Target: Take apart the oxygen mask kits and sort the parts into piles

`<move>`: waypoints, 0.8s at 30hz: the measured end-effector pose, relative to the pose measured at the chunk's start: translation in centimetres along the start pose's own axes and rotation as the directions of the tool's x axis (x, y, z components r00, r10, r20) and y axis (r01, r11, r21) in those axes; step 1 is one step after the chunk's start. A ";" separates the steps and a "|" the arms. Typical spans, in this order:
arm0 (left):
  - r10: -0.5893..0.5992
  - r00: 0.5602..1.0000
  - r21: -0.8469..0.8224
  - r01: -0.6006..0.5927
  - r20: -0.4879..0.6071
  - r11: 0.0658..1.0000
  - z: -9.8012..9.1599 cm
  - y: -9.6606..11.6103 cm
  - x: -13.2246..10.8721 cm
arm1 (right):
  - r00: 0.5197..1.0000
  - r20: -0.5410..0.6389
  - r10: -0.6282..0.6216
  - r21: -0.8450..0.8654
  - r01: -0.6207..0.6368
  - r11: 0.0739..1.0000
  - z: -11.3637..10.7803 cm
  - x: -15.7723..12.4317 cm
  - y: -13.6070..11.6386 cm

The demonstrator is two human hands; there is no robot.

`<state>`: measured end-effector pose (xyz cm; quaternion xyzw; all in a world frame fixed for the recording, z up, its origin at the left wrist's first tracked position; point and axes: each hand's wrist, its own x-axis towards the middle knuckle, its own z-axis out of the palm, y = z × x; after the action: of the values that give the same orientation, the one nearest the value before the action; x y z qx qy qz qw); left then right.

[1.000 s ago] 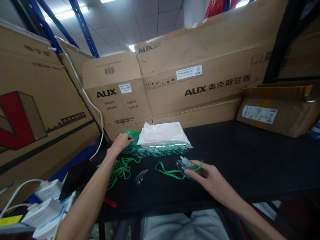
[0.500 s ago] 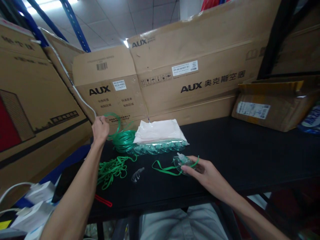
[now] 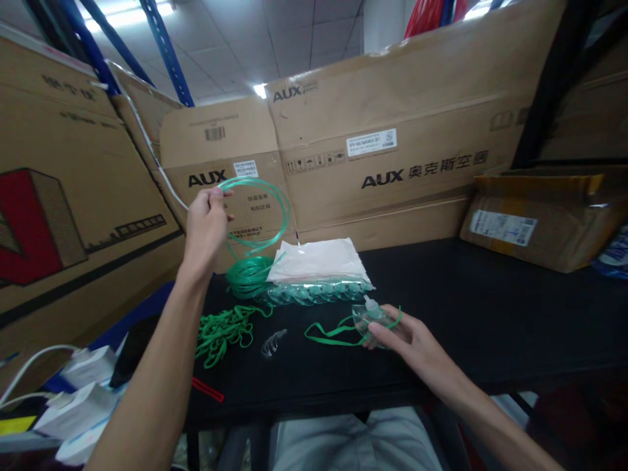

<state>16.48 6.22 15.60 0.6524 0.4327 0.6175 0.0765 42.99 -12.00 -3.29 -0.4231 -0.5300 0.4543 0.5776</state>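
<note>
My left hand (image 3: 209, 219) is closed on a loop of green tubing (image 3: 282, 209), raised in front of the cardboard. More coiled green tubing (image 3: 249, 277) lies below it on the black table. My right hand (image 3: 400, 332) holds a clear mask (image 3: 362, 318) with a white connector (image 3: 371, 303) on top; its green strap (image 3: 328, 335) trails to the left. Between the hands lie a stack of white packets (image 3: 321, 260) and a row of clear green masks (image 3: 318, 292). Nearer me are a pile of green straps (image 3: 223, 332) and small clear pieces (image 3: 271, 343).
Large cardboard sheets (image 3: 417, 144) stand behind the black table (image 3: 471, 314). A brown box (image 3: 534, 222) is at the right. White plugs (image 3: 91, 366) with cables sit at the lower left, and a red loop (image 3: 208, 390) lies near the front edge.
My left hand has risen and moved right, lifting a loop of green tubing off the coil. My right hand still holds the mask; the view has shifted slightly.
</note>
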 end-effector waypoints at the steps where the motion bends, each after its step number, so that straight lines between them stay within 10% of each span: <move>1: -0.003 1.000 -0.047 0.004 0.015 0.999 0.6 0.6 -0.5 | 1.000 0.024 0.013 0.048 -0.014 0.999 -0.1 -0.3 -0.1; 5: -0.008 0.997 -0.257 0.027 0.078 0.966 2.6 3.1 -2.2 | 0.992 0.124 0.025 0.035 -0.030 0.999 0.3 -1.0 -1.3; 9: 0.017 0.993 -0.454 0.038 0.117 0.890 3.9 5.8 -3.5 | 0.960 0.186 -0.209 -0.317 0.259 0.912 2.0 -0.1 -2.8; 15: 0.135 0.974 -0.353 -0.063 0.183 0.933 3.5 7.8 -6.7 | 0.871 0.227 -0.436 -0.549 0.484 0.681 3.5 2.3 -2.8; 19: 0.271 0.934 -0.085 -0.258 0.233 0.962 2.6 7.0 -11.0 | 0.889 0.277 -0.365 -0.668 0.451 0.592 2.0 1.6 -1.8; 24: 0.457 0.776 0.047 -0.526 0.434 0.849 3.6 3.4 -17.6 | 0.938 0.318 -0.136 -0.754 0.337 0.564 -0.6 -0.5 -1.8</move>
<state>23.59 -5.91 3.94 0.8606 0.2709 0.4279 -0.0537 43.74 -12.93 -1.77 -0.5068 -0.7900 0.1311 0.3190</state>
